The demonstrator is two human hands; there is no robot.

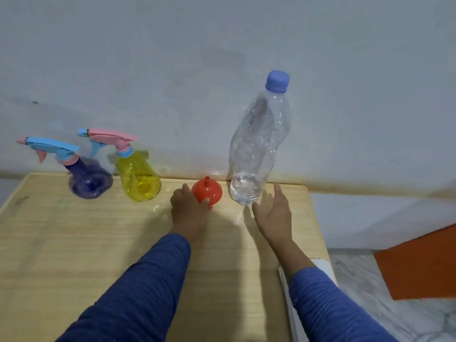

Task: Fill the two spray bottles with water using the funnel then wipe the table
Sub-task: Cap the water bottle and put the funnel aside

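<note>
Two hands work near the far edge of the pale wooden table (74,243): left hand (188,208) pinches the upturned red plastic funnel (207,191); right hand (275,213), fingers spread, sits just beside the clear blue-capped water bottle (256,149).

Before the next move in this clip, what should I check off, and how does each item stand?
1. Funnel held: ok. The left hand grips the red funnel, which sits spout up on the table.
2. Right hand free: ok. It is open beside the water bottle, not gripping it.
3. Water bottle ready to pour: not ok. Its blue cap is on.
4. Enough water: not ok. Only a little shows at the bottle's bottom.
5. Spray bottles open: not ok. The purple bottle and yellow bottle both have their trigger heads on.
6. Wiping cloth at hand: cannot tell. None is plainly in view.
</note>
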